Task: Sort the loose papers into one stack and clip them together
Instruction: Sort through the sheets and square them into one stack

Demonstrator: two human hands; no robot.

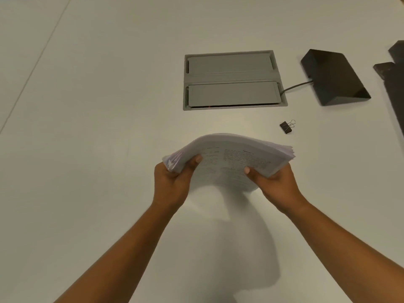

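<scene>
A thick stack of printed white papers (231,156) is held above the white table, bowed upward in the middle. My left hand (172,182) grips its left edge, thumb on top. My right hand (275,184) grips its right edge the same way. The sheets' edges fan out unevenly at both sides. A small black binder clip (286,127) with silver wire handles lies on the table, beyond and to the right of the stack, apart from both hands.
A grey recessed cable hatch (234,80) is set into the white table (87,127) beyond the papers. A black wedge-shaped device (334,77) with a cable sits at the right. Dark objects (393,79) lie at the far right edge.
</scene>
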